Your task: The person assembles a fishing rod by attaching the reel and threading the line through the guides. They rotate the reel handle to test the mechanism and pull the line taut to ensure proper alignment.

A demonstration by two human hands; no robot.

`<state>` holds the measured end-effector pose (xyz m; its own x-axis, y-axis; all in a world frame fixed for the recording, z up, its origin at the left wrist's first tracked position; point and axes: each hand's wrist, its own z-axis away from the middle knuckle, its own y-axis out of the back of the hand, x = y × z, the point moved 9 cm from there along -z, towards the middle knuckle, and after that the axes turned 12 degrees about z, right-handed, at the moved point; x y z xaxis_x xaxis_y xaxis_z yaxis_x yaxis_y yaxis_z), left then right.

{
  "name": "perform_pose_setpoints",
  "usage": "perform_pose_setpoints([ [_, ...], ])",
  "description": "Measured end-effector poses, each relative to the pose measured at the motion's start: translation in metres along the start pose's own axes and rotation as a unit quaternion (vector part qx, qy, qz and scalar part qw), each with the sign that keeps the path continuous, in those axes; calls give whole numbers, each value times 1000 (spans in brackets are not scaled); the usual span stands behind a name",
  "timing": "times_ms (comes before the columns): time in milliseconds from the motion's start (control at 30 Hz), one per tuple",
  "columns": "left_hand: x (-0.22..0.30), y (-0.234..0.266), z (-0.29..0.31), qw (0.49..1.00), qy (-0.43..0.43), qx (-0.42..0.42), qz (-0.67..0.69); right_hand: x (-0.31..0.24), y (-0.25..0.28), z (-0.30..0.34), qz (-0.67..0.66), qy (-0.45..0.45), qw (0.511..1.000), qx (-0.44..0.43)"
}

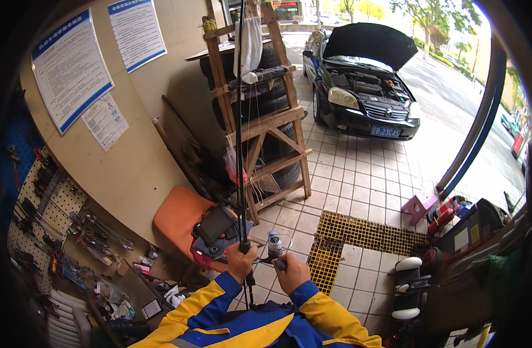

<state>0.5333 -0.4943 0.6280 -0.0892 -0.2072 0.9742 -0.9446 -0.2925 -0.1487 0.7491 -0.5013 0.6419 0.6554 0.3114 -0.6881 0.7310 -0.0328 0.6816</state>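
We judge that a careless forward swing could knock the rod [240, 174] against the rough, angular wooden ladder [271, 123] at twelve o'clock — whippy shafts chip easily. The slim, dark rod runs from six o'clock to twelve; left hand [241, 264]: fingers clamped round it. Right hand [293, 274]: fingers closed on the knob [281, 265] of the silvery, round reel [274, 242] at six.

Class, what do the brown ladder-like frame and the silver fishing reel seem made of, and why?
Brown ladder-like frame: apparently bare wood, matt, with plain brown boards. Silver fishing reel: probably shiny metal; it gleams, though coated plastic is possible.
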Motion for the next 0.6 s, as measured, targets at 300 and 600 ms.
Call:
perform_pose_setpoints([
  [300, 16, -20, 1, 997, -68, -45, -8, 78, -91, 49, -663, -500, 557, -31],
  [600, 16, -15, 0, 994, -89, -32, -57, 5, 35, 23, 160, 134, 972, 105],
])
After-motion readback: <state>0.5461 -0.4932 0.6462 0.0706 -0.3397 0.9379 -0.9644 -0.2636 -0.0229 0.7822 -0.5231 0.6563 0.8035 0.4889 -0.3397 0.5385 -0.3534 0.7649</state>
